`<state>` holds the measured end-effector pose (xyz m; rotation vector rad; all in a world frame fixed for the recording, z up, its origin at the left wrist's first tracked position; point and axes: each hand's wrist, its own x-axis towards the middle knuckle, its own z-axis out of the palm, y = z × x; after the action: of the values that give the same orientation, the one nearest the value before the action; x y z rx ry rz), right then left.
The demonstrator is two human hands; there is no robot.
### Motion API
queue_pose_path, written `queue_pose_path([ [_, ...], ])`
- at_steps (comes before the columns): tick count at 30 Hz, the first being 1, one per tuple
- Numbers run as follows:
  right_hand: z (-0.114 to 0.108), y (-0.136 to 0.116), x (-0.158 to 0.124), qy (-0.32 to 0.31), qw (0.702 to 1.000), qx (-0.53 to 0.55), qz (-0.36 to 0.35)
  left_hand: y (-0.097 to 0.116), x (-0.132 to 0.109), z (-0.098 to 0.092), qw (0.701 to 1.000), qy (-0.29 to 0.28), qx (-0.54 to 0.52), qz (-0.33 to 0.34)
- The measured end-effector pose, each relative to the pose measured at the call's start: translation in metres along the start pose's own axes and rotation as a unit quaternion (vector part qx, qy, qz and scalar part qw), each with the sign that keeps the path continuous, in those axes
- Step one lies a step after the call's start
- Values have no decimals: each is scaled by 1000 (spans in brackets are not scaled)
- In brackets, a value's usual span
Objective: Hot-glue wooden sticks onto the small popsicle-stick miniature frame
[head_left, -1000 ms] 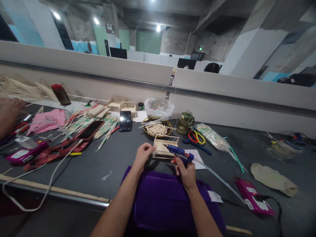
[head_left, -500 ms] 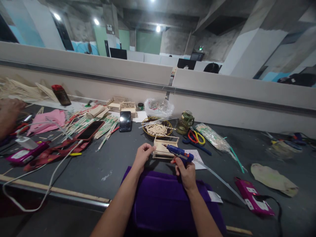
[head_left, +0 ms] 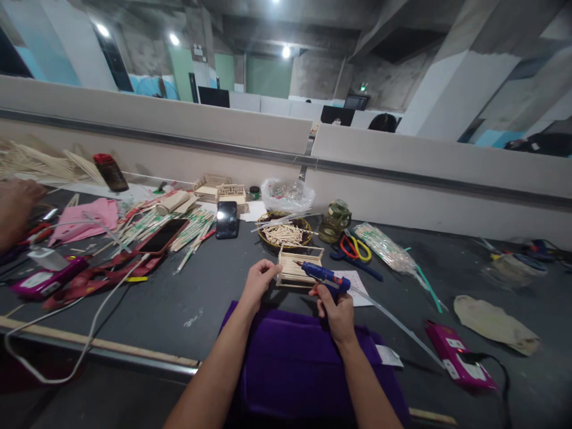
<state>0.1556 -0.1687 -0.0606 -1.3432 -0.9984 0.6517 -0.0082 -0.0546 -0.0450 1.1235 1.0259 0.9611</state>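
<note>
Between my hands is a small wooden stick frame (head_left: pixel 292 273), with a slatted middle and raised rails at its edges. My left hand (head_left: pixel 259 281) pinches its left end. My right hand (head_left: pixel 336 310) is wrapped round a blue glue gun (head_left: pixel 328 277). The gun's nozzle points left over the slats; whether it touches them I cannot tell. A long translucent glue stick (head_left: pixel 397 322) runs out of the gun's back toward the lower right. Under my forearms lies a purple cloth (head_left: pixel 290 357).
Beyond the frame stands a basket of short sticks (head_left: pixel 286 233), with a green jar (head_left: pixel 335 220) and scissors (head_left: pixel 355 247) beside it. Phones (head_left: pixel 227 220), sticks and a white cable (head_left: pixel 96 322) lie left. A magenta power bank (head_left: pixel 460 357) lies right. Another person's hand (head_left: pixel 18 205) is far left.
</note>
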Motion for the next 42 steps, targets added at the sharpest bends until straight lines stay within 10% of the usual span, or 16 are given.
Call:
queue_pose_path([
  [42, 1, 0, 1, 4, 1000, 3, 3, 2, -1, 0, 1000, 5, -4, 4],
])
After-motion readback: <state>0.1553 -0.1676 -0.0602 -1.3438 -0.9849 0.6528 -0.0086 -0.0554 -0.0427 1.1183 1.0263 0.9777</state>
